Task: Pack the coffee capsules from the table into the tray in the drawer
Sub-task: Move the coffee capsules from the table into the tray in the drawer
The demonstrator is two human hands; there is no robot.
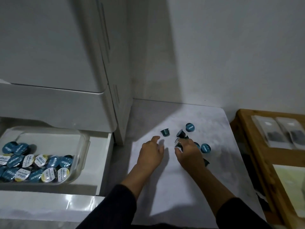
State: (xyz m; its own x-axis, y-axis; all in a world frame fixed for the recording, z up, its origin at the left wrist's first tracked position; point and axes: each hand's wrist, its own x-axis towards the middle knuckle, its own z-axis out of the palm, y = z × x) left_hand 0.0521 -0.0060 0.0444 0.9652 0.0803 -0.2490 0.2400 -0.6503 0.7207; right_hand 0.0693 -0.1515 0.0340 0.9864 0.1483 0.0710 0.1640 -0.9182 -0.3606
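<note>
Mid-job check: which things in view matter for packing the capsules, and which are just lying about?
Job:
- loose capsules on the table
- clear tray in the open drawer
- left hand, right hand

Lying about:
- wooden shelf
- clear packets on it

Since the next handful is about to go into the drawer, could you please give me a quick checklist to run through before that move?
1. Drawer open: ok.
2. Clear tray has room: ok, its far half is bare.
3. Right hand has a hold: ok, its fingers are closed on a dark capsule.
4. Left hand has a hold: not ok, it is open, short of the upside-down teal capsule.
5. Table emptied: not ok, several capsules remain near the right hand.
6. Capsules hidden under the right hand: cannot tell.
</note>
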